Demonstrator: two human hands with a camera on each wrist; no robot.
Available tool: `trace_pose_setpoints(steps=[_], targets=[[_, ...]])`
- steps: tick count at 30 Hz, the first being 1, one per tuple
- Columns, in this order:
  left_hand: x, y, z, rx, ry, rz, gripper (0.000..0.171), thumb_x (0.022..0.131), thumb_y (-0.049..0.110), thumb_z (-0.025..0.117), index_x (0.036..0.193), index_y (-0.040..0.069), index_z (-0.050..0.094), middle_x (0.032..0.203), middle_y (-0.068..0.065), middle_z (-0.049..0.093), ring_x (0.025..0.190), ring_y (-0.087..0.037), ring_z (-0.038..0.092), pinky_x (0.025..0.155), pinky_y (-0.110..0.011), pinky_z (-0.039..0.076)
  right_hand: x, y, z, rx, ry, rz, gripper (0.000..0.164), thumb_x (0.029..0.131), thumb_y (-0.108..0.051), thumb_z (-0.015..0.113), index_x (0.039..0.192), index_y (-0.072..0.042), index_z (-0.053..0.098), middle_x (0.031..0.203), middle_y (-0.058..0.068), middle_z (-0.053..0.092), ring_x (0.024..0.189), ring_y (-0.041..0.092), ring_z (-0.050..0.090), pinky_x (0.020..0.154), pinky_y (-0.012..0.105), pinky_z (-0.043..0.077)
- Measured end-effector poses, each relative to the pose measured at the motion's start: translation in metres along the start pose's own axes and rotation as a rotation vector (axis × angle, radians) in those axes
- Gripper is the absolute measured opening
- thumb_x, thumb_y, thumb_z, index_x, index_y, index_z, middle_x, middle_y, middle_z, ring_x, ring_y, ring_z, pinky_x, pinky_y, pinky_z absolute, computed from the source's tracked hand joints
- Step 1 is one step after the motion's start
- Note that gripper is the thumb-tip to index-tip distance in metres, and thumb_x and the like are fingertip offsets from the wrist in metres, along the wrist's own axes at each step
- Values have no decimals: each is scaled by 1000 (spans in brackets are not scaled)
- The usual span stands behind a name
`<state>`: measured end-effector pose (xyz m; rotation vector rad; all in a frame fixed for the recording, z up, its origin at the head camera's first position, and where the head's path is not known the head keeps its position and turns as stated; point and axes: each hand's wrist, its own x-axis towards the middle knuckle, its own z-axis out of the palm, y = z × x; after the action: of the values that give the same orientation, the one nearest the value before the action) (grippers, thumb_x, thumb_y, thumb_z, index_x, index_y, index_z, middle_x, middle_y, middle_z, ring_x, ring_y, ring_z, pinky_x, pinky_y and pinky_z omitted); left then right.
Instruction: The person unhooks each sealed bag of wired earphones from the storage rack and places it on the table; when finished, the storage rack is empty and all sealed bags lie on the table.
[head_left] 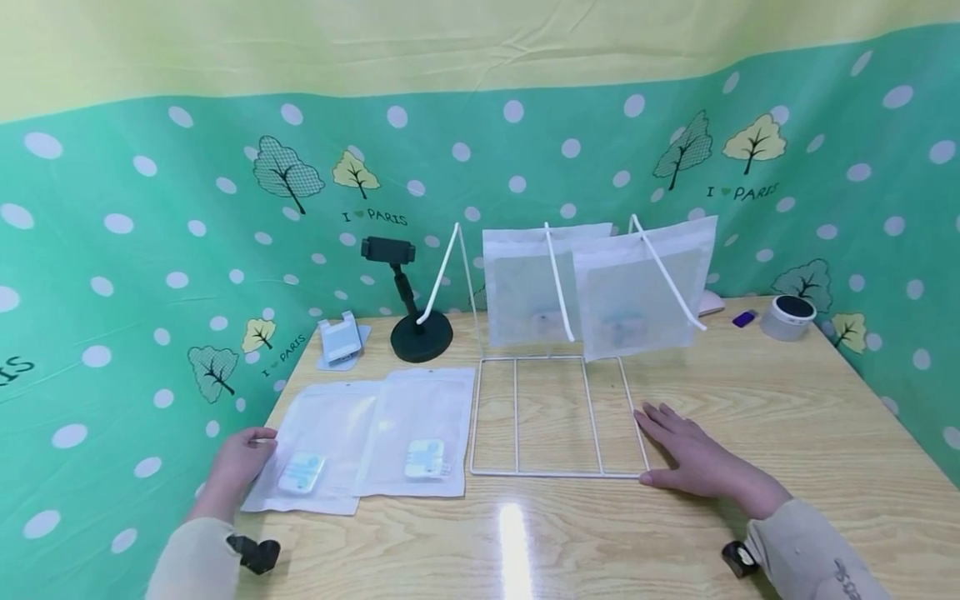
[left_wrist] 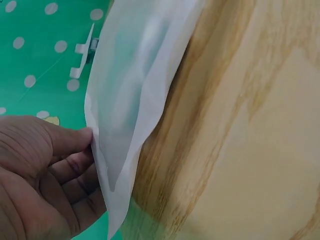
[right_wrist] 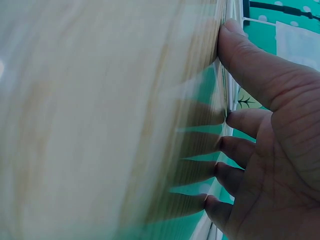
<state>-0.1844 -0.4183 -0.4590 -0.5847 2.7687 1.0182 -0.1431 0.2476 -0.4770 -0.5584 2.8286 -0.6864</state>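
In the head view my left hand [head_left: 242, 460] is at the left edge of a frosted white zip bag [head_left: 324, 423] lying on the table. The left wrist view shows thumb and fingers pinching the bag's rim [left_wrist: 93, 131], its edge lifted into a fold. A small white square case [head_left: 302, 472] shows through the plastic. Overlapping that bag on the right is a second zip bag [head_left: 416, 400] with a similar case [head_left: 425, 459]. My right hand [head_left: 693, 457], fingers spread, rests on the table against the right front corner of a white wire rack [head_left: 555, 476].
Two more zip bags [head_left: 517, 287] hang from the rack's upper prongs. Behind stand a black phone stand [head_left: 422, 337] and a small light-blue holder [head_left: 341, 340]. At the back right are a white round container [head_left: 787, 319] and a small purple object [head_left: 744, 318]. A polka-dot curtain [head_left: 517, 158] encloses the table.
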Motion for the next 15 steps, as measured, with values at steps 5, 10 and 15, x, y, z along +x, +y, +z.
trace_pose_setpoints(steps=[5, 10, 15], targets=[[-1, 1, 1, 46, 38, -23, 34, 97, 12, 51, 126, -6, 54, 119, -33, 50, 105, -44, 50, 80, -52, 46, 0, 0, 0, -6, 4, 5, 95, 80, -56, 72, 149, -1, 36, 154, 27, 26, 140, 51, 17, 109, 67, 17], [-1, 0, 1, 72, 56, -10, 34, 98, 11, 49, 126, -6, 54, 118, -33, 51, 103, -44, 52, 78, -51, 46, 0, -2, -1, -2, 4, 5, 94, 80, -54, 72, 148, -1, 36, 154, 28, 26, 140, 51, 17, 108, 68, 16], [-1, 1, 2, 63, 101, -15, 32, 98, 11, 49, 124, -6, 56, 118, -31, 53, 100, -40, 53, 73, -45, 46, 0, -2, -1, 5, -2, 2, 93, 81, -53, 72, 148, 0, 36, 154, 28, 25, 140, 52, 17, 108, 68, 16]])
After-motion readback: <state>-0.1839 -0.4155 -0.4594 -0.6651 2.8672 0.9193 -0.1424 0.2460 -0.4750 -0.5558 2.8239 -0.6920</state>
